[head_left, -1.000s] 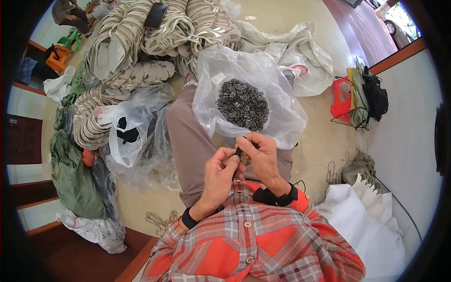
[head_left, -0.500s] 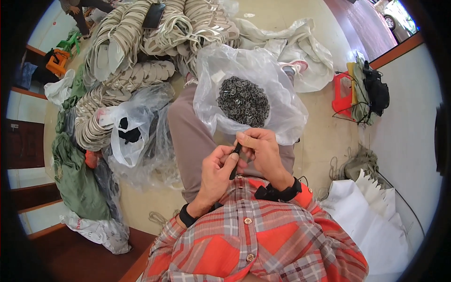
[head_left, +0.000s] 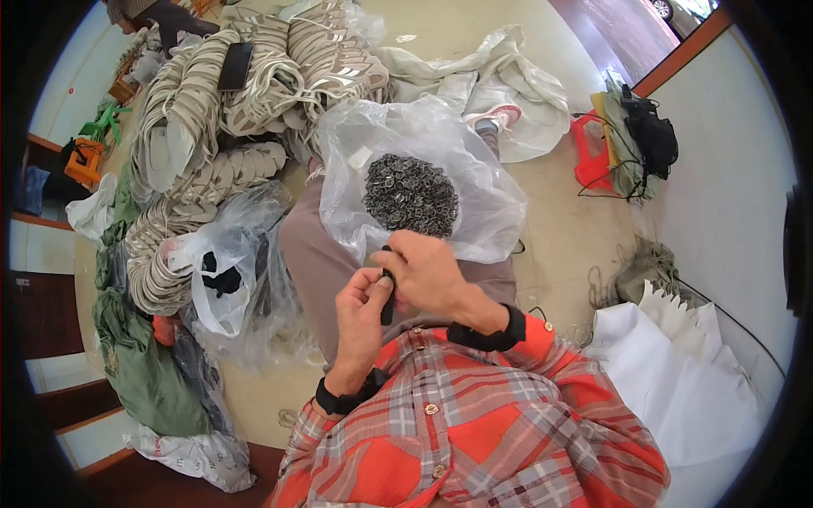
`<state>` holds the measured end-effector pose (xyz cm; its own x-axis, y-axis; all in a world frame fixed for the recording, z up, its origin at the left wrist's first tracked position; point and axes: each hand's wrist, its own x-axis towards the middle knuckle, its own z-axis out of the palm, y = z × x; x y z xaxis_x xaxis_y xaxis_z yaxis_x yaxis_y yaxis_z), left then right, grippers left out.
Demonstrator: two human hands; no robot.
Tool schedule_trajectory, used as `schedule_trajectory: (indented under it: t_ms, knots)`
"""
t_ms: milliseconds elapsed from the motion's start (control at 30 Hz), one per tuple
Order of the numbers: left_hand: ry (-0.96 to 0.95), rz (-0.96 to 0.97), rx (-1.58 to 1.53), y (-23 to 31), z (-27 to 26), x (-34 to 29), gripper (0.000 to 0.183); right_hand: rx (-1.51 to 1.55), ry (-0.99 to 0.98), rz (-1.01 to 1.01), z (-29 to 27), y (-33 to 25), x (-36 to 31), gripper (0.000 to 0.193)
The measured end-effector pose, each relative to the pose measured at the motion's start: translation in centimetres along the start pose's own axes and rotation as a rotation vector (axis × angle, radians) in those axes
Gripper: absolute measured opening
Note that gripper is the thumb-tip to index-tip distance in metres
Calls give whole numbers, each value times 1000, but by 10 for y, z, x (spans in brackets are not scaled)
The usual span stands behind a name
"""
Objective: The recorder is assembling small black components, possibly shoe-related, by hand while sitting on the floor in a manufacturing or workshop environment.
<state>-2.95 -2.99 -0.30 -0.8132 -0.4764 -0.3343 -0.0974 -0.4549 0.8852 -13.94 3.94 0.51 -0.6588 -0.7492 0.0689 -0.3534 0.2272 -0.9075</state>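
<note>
Black and narrow, one flat, flexible-looking strip [head_left: 387,311] is held above the lap, just below a translucent plastic bag [head_left: 495,190]. Two bare hands work close together on it: the left hand [head_left: 360,306] pinches its middle between thumb and fingers, and the right hand [head_left: 430,273] closes on its upper end. The back of the right hand hides most of that grip, so whether anything else sits between its fingers cannot be told. Two black wristbands [head_left: 495,335] circle the wrists, one on each.

Inside the crumpled, thin-walled bag lies one heap of small dark metal buckles [head_left: 411,196], ring-like and glossy, far too many and too tangled to count. Beyond, to the left, beige strappy shoe parts [head_left: 343,63] stand nested in ribbed rows, also beyond counting, with one black rectangular phone [head_left: 235,66] lying on top. A white plastic carrier bag [head_left: 218,315] holds soft black pieces [head_left: 222,281], their number unclear among the folds.

Three plastic stools show: one red [head_left: 590,154], partly covered by cloth and a black bag [head_left: 656,144], one orange and one green. At the upper left, another person is cut off by the frame's edge.
</note>
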Motion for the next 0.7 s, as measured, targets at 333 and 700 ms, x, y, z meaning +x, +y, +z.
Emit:
schedule_trajectory:
  t_ms: [333,700]
  knots:
    - [522,698,576,42,-41,4,38,-448,-157,-18,-3,17,6,21]
    - [-313,661,810,25,35,21,69,-516,-132,-314,13,26,-15,10]
